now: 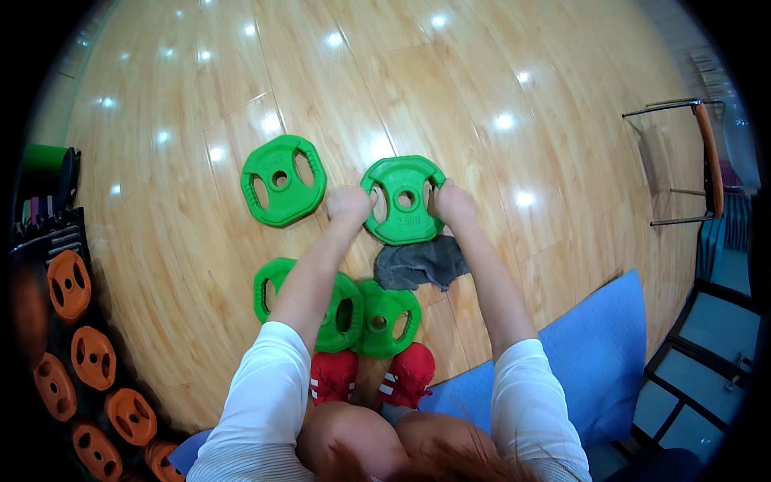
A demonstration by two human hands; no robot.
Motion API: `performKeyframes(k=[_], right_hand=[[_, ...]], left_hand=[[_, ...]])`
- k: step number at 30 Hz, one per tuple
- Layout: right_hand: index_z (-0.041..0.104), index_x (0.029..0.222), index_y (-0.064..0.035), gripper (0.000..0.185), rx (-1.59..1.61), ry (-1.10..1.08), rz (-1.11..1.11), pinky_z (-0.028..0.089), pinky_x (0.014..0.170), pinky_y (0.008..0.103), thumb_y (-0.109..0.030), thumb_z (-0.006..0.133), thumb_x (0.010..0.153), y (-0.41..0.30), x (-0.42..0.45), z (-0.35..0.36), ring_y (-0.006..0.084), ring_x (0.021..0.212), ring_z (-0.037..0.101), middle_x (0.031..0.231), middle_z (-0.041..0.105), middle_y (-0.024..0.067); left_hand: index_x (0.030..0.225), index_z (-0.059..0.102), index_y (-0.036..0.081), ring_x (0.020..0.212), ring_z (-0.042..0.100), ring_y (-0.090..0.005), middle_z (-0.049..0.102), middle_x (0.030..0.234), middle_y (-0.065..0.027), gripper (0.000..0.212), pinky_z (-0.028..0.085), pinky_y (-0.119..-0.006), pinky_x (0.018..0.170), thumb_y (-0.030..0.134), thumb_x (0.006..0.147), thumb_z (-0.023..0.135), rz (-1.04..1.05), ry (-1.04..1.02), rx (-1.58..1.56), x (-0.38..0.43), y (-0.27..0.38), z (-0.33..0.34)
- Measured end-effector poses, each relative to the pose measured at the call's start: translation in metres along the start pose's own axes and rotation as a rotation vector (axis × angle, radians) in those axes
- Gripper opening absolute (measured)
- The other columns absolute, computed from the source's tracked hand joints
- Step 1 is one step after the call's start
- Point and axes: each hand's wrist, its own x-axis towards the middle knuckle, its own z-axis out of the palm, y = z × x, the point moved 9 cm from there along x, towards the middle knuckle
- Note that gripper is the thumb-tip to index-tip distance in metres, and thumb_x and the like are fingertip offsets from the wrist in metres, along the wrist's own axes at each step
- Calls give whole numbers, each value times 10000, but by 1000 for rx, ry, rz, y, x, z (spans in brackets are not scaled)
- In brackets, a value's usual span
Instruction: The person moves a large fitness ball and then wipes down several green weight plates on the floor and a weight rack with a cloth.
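Observation:
A green weight plate (pixel 405 223) marked 2.5KG is gripped at its two side handles. My left hand (pixel 350 203) holds its left handle and my right hand (pixel 453 203) its right one. Just below this plate, a crumpled dark grey cloth (pixel 418 263) lies on the wooden floor. To the left another green weight plate (pixel 280 202) lies flat. Nearer my feet are two more, a green plate (pixel 274 274) partly hidden by my left forearm and a green plate (pixel 382 342) whose edge it overlaps.
Red shoes (pixel 408 373) stand just below the near plates. A blue mat (pixel 593 355) lies at the right. Several orange weight plates (pixel 93 358) line the left side, by a rack. A chair (pixel 709 162) with metal legs stands at the far right, above a dark-framed cabinet (pixel 717 325).

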Motion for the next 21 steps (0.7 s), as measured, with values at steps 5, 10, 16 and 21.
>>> performKeyframes(k=[5, 10, 16, 21], right_hand=[[529, 871, -27, 365, 14, -21, 20, 468, 638, 429, -376, 441, 811, 12, -18, 0, 348, 697, 590, 751, 605, 183], [566, 832, -42, 392, 183, 36, -28, 463, 655, 417, -421, 479, 785, 53, -74, 9, 324, 698, 582, 759, 603, 165], [575, 876, -63, 339, 142, -334, -108, 454, 647, 423, -366, 585, 724, 34, -127, 27, 322, 738, 583, 784, 608, 164], [578, 833, -41, 296, 385, -301, -127, 447, 607, 388, -301, 589, 693, 35, -134, -34, 289, 670, 579, 706, 585, 167]], left_hand=[[852, 646, 48, 815, 606, -277, 628, 865, -141, 549, 475, -384, 694, 535, 785, 401, -64, 19, -127, -16, -13, 4], [839, 641, 24, 799, 601, -296, 625, 841, -150, 572, 470, -395, 691, 545, 771, 417, 136, -210, -42, -65, 5, 33], [770, 590, 13, 708, 583, -318, 589, 716, -170, 369, 454, -406, 673, 377, 755, 528, 539, -171, -184, -112, 52, 64], [735, 566, 14, 686, 565, -341, 563, 690, -187, 251, 444, -404, 638, 262, 732, 524, 786, -240, -508, -156, 104, -14]])
